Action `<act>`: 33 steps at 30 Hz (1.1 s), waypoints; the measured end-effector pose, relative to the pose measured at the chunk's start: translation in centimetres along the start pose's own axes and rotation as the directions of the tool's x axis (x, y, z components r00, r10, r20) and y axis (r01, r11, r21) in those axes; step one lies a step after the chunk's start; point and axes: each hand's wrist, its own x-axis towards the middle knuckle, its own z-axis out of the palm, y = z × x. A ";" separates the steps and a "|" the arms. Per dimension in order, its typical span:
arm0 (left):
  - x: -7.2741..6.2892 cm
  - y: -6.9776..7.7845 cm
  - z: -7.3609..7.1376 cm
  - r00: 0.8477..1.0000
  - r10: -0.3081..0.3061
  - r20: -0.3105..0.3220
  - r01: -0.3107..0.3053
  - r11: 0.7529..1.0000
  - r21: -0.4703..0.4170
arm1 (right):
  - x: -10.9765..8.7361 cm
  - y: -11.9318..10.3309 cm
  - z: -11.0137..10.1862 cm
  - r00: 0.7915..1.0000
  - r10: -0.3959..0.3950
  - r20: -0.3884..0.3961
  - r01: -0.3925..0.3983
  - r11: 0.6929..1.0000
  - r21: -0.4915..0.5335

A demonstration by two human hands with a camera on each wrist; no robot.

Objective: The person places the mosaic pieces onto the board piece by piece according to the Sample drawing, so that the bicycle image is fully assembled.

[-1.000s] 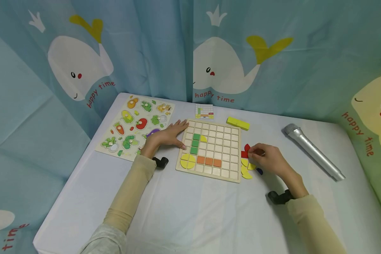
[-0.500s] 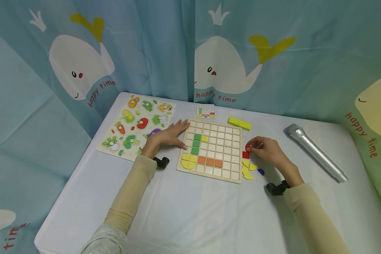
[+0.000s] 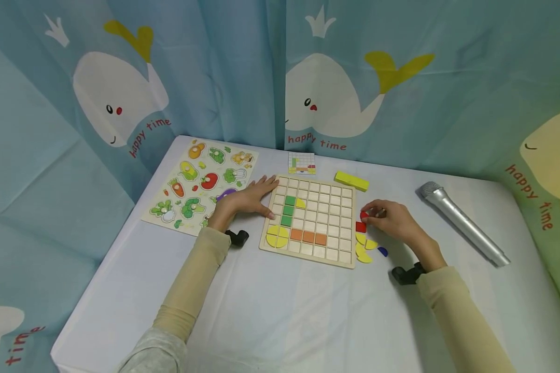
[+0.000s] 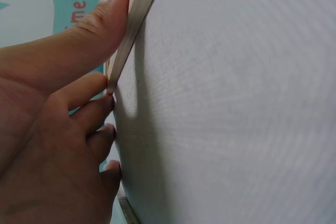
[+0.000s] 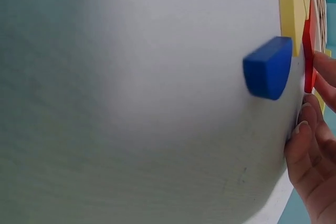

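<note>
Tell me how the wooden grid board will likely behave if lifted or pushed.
The grid board is probably stiff when lifted; its edge looks straight in the left wrist view. The green tiles appear simply set in its squares, so steep tilting might spill them. Flat on the white cloth, it would likely slide, not roll.

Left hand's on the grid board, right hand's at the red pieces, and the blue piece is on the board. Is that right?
Not quite: the blue piece lies on the table beside the loose yellow pieces, off the grid board, as the head view shows. The rest is right: left hand on the board, right hand at the red pieces.
</note>
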 end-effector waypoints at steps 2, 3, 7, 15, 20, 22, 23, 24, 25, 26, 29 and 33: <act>0.0 0.0 -0.1 1.000 0.002 0.001 -0.002 1.000 0.003 | 0.0 0.0 -0.1 1.000 -0.002 0.007 0.002 1.000 0.006; 0.0 0.0 -0.1 1.000 0.003 0.002 -0.003 1.000 0.005 | 0.0 0.0 -0.1 1.000 -0.001 0.009 0.001 1.000 0.010; 0.1 0.0 -0.1 1.000 0.004 0.002 -0.004 1.000 0.009 | 0.1 0.1 -0.2 1.000 0.014 0.016 -0.014 0.999 0.036; 0.1 0.0 -0.1 1.000 0.006 0.006 -0.006 1.000 0.014 | 0.0 0.3 0.0 0.999 0.037 0.003 -0.037 0.996 0.087; 0.0 0.0 -0.1 1.000 0.009 0.009 -0.009 1.000 0.020 | 0.0 0.3 0.0 0.999 0.047 0.027 -0.049 0.996 0.079; 0.0 0.0 -0.1 1.000 0.010 0.009 -0.010 1.000 0.021 | 0.0 0.3 0.0 0.998 0.052 0.036 -0.054 0.997 0.061; 0.0 0.0 -0.1 1.000 0.008 0.008 -0.008 1.000 0.020 | 0.1 0.3 0.0 0.998 0.053 0.039 -0.056 0.997 0.054; 0.0 0.0 -0.1 1.000 0.007 0.007 -0.007 1.000 0.020 | 0.1 0.2 0.0 0.998 0.054 0.042 -0.056 0.997 0.050; 0.0 0.0 -0.1 1.000 0.005 0.006 -0.005 1.000 0.020 | 0.1 0.2 0.0 0.998 0.053 0.045 -0.056 0.997 0.049; 0.0 0.0 -0.1 1.000 0.003 0.006 -0.003 1.000 0.019 | 0.1 0.2 0.0 0.997 0.053 0.047 -0.056 0.997 0.049; 0.0 0.0 -0.1 1.000 0.002 0.003 -0.002 1.000 0.016 | 0.1 0.2 0.0 0.998 0.046 0.049 -0.048 0.997 0.059; 0.0 0.0 -0.1 1.000 0.009 0.000 -0.009 1.000 0.014 | 0.0 0.1 0.1 0.999 0.043 0.033 -0.045 0.996 0.071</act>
